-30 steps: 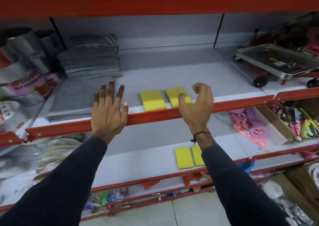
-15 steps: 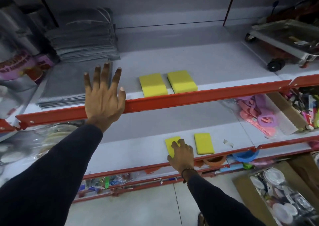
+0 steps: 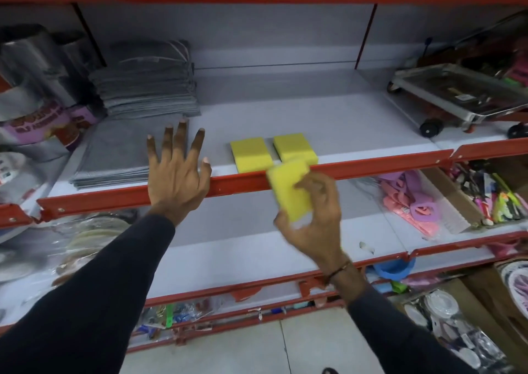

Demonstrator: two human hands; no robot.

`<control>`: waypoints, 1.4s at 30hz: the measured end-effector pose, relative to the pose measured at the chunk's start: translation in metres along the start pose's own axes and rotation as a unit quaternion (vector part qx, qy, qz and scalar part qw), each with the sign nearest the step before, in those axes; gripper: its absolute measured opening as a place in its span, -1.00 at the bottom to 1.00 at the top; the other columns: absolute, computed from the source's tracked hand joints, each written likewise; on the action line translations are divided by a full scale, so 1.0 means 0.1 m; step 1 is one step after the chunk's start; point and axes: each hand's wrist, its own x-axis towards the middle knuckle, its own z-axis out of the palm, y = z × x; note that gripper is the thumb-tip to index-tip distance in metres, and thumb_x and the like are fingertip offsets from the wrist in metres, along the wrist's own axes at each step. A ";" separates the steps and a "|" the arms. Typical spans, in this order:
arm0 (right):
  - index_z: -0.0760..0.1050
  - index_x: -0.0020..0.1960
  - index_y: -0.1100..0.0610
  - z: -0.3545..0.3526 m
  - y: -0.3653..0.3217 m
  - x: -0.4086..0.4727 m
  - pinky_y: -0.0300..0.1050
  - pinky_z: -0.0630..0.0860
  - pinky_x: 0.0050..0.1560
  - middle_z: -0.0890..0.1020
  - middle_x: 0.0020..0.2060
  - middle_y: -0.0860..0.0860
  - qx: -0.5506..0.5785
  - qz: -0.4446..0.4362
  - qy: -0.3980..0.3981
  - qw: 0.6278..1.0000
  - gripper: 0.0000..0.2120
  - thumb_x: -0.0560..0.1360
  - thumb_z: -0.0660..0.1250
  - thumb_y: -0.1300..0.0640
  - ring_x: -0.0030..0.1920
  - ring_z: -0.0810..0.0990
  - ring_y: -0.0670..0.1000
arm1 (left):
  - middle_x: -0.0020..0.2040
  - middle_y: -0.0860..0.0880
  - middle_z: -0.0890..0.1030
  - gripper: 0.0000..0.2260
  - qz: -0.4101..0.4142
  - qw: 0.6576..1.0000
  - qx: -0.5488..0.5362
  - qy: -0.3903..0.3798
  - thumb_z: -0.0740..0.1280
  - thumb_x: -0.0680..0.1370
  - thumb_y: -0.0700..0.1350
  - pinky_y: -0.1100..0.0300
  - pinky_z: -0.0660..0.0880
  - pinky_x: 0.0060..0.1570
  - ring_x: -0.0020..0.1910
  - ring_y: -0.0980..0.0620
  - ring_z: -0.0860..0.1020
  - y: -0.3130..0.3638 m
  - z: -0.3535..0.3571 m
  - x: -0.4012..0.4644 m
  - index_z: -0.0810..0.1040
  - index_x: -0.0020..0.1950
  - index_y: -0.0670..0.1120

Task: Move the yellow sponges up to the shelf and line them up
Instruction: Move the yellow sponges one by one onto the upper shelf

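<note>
Now my right hand has come up from the lower shelf, where half a second ago it was reaching down onto one of the two sponges lying there, and it is clamped around a yellow sponge, thumb on one edge and fingers on the other. The sponge is in the air, tilted, right in front of the red front lip of the upper shelf and just below the pair of sponges already lying side by side near that edge. I can no longer see any yellow on the lower shelf; whether the second one is in the same grasp or hidden behind my hand and forearm I cannot tell. My left hand is empty, fingers spread wide, palm resting against the red lip left of the pair, much as it was a second ago. So I judge a third sponge is on its way up. The free space to the right of the pair looks like the natural spot to continue the row.
</note>
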 end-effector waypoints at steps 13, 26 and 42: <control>0.61 0.03 0.16 -0.23 0.62 0.92 0.09 0.52 0.05 0.64 0.03 0.11 -0.189 0.170 0.047 0.966 -0.77 0.44 0.47 0.06 0.00 0.63 0.18 | 0.75 -0.13 0.02 -0.34 0.006 1.000 -0.007 0.005 -0.14 0.65 0.20 -0.33 -0.14 0.66 0.73 -0.20 0.01 -0.02 0.03 0.00 0.09 0.74 0.01; 0.30 0.45 -0.01 0.02 1.35 -1.17 0.21 0.36 0.43 0.44 0.31 0.14 -0.311 0.439 -0.386 0.749 -0.40 0.48 0.41 -0.07 0.26 0.55 0.25 | 0.73 -0.14 0.11 -0.37 0.006 0.999 -0.003 0.042 -0.04 0.64 0.15 -0.28 -0.16 0.63 0.71 -0.24 0.06 -0.05 0.15 0.03 0.12 0.72 0.01; 0.53 0.18 0.12 -0.88 0.65 -0.01 -0.12 0.29 0.00 0.59 0.12 0.10 -0.175 0.115 0.113 0.971 -0.56 0.32 0.40 0.04 0.12 0.56 0.12 | 0.73 -0.18 0.15 -0.37 0.010 1.000 -0.004 0.003 -0.03 0.63 0.13 -0.14 -0.48 0.56 0.70 -0.24 0.08 0.04 -0.05 -0.01 0.23 0.70 -0.02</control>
